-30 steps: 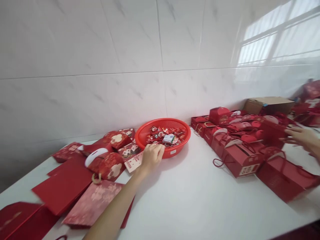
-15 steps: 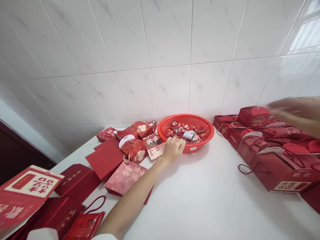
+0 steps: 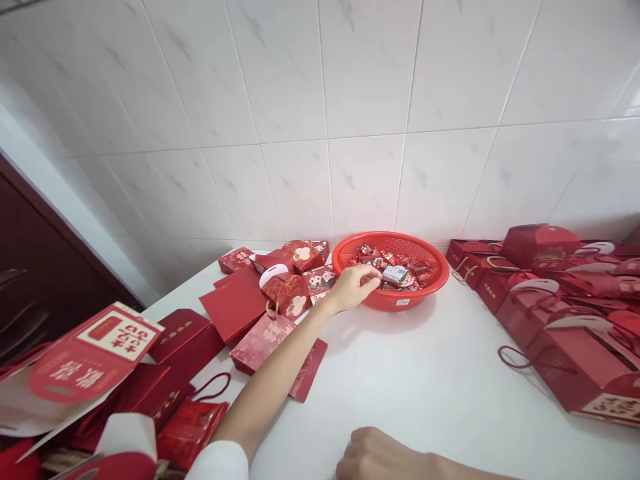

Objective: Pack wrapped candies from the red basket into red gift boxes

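Note:
My left hand [image 3: 356,288] reaches over the near left rim of a red plastic colander [image 3: 425,288], fingers bent together beside a white-and-blue packet [image 3: 395,275]. What those fingertips hold, if anything, I cannot make out. Small red-wrapped sweets [image 3: 385,259] lie inside the colander around the packet. At the bottom of the view, low over the white table [image 3: 415,373], my right hand [image 3: 375,456] is curled into a fist with nothing showing in it.
Several red gift boxes with cord handles [image 3: 575,360] are packed together on the right. Left of my forearm lie flat and folded red boxes [image 3: 235,303] and a clear red packet [image 3: 193,433]. A tiled wall [image 3: 360,173] stands behind the table.
My right hand has come from the boxes at the far right down to the bottom middle. My left hand has shifted slightly left along the colander's rim. The view has turned a little left.

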Demonstrator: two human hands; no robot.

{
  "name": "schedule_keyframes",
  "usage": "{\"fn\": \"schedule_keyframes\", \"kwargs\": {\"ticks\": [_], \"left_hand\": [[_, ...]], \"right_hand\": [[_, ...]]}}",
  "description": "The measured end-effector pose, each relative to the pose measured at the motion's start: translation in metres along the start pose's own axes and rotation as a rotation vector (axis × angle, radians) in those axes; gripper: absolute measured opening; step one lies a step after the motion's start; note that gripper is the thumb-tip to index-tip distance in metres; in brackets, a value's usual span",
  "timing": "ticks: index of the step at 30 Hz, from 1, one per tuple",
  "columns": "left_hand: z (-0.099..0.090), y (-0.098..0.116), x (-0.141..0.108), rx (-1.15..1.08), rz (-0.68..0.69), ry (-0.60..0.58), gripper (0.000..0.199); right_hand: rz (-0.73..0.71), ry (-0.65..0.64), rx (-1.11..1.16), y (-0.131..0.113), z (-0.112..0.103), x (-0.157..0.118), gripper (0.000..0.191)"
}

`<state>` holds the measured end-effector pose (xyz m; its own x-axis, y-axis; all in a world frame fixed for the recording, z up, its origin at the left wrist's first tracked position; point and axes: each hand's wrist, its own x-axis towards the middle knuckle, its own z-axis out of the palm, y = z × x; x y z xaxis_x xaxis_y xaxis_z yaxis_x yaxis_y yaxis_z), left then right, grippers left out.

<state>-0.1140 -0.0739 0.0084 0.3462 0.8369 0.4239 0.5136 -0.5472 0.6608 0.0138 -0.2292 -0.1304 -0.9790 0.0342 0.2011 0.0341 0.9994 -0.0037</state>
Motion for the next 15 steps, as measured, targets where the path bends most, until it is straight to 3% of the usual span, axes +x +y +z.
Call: {"fn": "schedule_keyframes", "kwargs": {"ticks": [2,4,7,9,12,15], "left_hand": [[-0.025,0.002,0.000,0.133,-0.048,-0.024,0.018],[-0.049,0.002,-0.003,0.338,-0.172,-0.140,0.018],[-0.066,-0.005,-0.007,0.589,-0.349,-0.302,0.005],[-0.058,-0.011,-0.008,0.669,-0.370,-0.319,0.027],[-0.030,-0.020,-0.007,0.801,-0.391,-0.355,0.073],[-0.010,-0.022,-0.005,0.893,-0.460,-0.411,0.076]], "right_hand": [[0.004,0.053,0.018,0.000,0.016,0.002,0.021],[0.019,0.100,0.044,0.000,0.028,0.003,0.021],[0.038,0.146,0.056,0.000,0.043,0.006,0.022],[0.051,0.161,0.050,0.000,0.048,0.007,0.021],[0.067,0.169,0.036,-0.001,0.047,0.008,0.021],[0.066,0.201,0.022,-0.003,0.040,0.006,0.021]]}}
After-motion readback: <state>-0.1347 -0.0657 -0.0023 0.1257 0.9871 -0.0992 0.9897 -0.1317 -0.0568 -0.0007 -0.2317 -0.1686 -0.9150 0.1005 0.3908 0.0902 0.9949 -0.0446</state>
